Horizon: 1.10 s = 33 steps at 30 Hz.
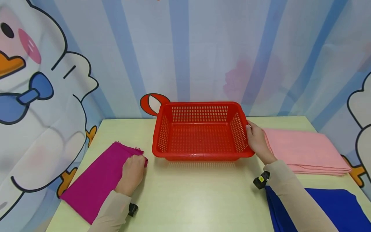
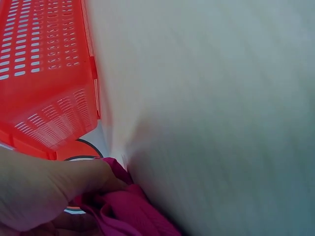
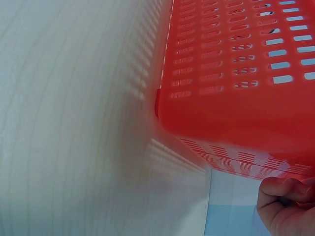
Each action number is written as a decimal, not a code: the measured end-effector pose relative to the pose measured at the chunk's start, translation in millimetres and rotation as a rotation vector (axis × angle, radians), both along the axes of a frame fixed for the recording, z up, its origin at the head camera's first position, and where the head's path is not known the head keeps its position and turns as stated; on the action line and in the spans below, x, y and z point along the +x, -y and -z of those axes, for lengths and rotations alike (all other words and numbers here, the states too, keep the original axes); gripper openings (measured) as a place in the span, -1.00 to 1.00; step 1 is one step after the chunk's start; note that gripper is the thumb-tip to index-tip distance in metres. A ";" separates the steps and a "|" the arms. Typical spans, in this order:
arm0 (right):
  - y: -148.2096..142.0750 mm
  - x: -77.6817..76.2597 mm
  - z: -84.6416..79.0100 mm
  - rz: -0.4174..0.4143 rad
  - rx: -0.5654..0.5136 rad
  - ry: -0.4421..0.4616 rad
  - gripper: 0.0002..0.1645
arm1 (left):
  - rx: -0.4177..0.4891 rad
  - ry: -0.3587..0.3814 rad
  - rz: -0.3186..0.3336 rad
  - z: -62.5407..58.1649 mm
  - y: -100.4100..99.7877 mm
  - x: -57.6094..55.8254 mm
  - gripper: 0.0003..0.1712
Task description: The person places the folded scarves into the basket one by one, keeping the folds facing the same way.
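Note:
A red plastic basket (image 1: 200, 158) with slotted walls stands toward the back of the table, its inside bare. My right hand (image 1: 259, 140) grips its right rim, fingers curled at the edge, as the right wrist view also shows (image 3: 288, 204). On the left lies a folded magenta cloth (image 1: 98, 180) with a fringed edge. My left hand (image 1: 131, 174) pinches this cloth near its right corner; in the left wrist view the bunched fabric (image 2: 128, 211) shows under the thumb.
A folded pink cloth (image 1: 307, 149) lies at the right, behind a folded blue cloth (image 1: 336, 206) that my right forearm partly covers. The pale table (image 1: 200, 196) ends at a printed curtain (image 1: 203, 58) behind the basket.

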State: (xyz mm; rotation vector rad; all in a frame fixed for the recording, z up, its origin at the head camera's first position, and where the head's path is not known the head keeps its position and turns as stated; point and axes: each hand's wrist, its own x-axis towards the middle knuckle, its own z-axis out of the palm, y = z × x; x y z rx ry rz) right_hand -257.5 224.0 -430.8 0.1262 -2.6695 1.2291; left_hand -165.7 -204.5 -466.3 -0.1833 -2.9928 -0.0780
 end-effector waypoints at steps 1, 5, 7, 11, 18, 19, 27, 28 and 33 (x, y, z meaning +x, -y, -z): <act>0.0 0.1 -0.1 0.000 -0.001 0.000 -0.48 | 0.004 0.002 0.000 0.5 0.0 0.3 -0.78; -0.6 0.7 0.0 0.000 0.000 0.003 -0.47 | 0.007 -0.001 0.004 2.2 -0.7 1.3 -0.77; -0.7 1.0 -0.1 -0.001 0.002 0.002 -0.47 | -0.005 -0.019 0.011 2.7 -1.6 1.8 -0.78; -1.2 -0.2 1.0 0.003 0.007 -0.008 -0.47 | -0.041 -0.055 0.029 3.3 -3.8 3.1 -0.80; -2.4 -1.5 2.8 0.013 0.012 -0.005 -0.47 | -0.064 -0.046 0.026 2.9 -7.1 4.5 -0.82; -2.4 -1.3 3.1 0.014 0.014 -0.006 -0.48 | -0.064 -0.046 0.026 3.1 -7.3 4.3 -0.81; -0.8 -1.4 4.5 0.011 0.015 -0.010 -0.48 | -0.053 -0.039 0.021 2.0 -8.0 1.8 -0.84; -0.7 -1.4 4.5 0.009 0.016 -0.011 -0.48 | -0.055 -0.037 0.020 2.3 -7.8 1.5 -0.85; -0.9 -1.7 3.3 0.006 0.016 -0.012 -0.47 | -0.055 -0.031 0.019 3.6 -7.3 -0.9 -0.86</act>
